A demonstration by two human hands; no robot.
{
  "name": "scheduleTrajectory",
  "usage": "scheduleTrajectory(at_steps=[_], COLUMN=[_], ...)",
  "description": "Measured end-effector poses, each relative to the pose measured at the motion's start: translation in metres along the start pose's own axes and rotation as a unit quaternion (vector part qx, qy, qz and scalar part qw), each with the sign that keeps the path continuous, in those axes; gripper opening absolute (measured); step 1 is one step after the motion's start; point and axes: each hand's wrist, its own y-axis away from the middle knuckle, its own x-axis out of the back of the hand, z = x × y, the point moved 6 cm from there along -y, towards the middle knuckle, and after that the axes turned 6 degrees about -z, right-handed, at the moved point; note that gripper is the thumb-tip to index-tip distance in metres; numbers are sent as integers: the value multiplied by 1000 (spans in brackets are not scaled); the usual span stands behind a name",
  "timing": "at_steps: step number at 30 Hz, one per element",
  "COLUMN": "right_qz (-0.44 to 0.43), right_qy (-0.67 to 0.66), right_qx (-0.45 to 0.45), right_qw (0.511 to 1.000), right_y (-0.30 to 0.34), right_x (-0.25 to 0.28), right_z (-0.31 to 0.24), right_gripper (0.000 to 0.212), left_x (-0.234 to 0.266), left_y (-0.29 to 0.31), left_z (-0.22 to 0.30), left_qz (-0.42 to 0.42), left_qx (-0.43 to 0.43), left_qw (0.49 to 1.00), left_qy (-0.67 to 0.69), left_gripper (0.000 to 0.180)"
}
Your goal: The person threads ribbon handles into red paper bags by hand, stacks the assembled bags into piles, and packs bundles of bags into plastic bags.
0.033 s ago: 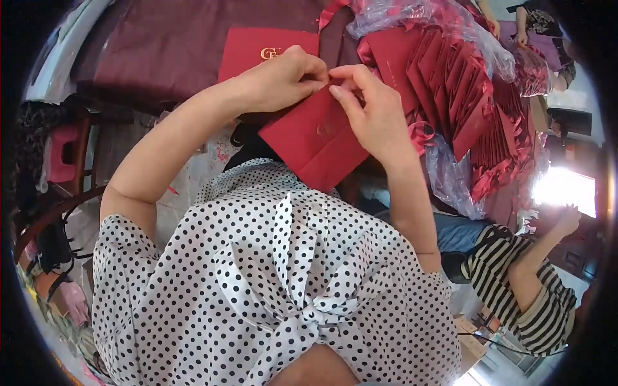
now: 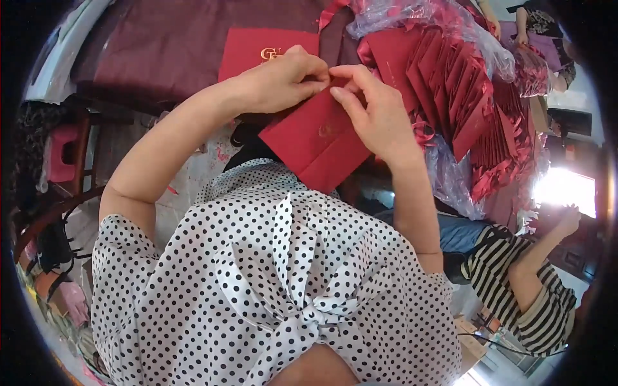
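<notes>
A flat red paper gift bag, with a faint emblem and a crease across it, hangs tilted in front of my body. My left hand is closed in a pinch at its upper edge; the fingertips partly hide what they grip there. Just beside it, the thumb and index finger of my right hand close on the same edge. The two hands nearly touch. Beyond my left hand, another red bag with a gold emblem lies on the dark red cloth of the table.
Right of my hands, a fanned pile of red bags with ribbons lies amid clear plastic wrap. The dark red tablecloth spreads at the far left. A person in a striped top is at the lower right. A pink stool stands at left.
My right wrist and forearm have shifted slightly to the right. The left hand and the bag look almost the same.
</notes>
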Motion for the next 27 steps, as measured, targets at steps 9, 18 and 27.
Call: scheduleTrajectory(at_steps=[9, 18, 27], right_qz=[-172, -122, -100], right_qy=[68, -110, -258], right_qx=[8, -81, -121], right_qw=[983, 983, 953], right_y=[-5, 9, 24], right_x=[26, 22, 26], right_z=[-24, 12, 2], right_gripper=[16, 16, 46], left_x=[26, 63, 7], left_y=[22, 57, 70], left_z=[36, -6, 31], left_qz=[60, 219, 195], left_qx=[-164, 1, -54], left_qw=[976, 973, 976], left_qy=[-130, 78, 74], left_gripper=[9, 46, 17])
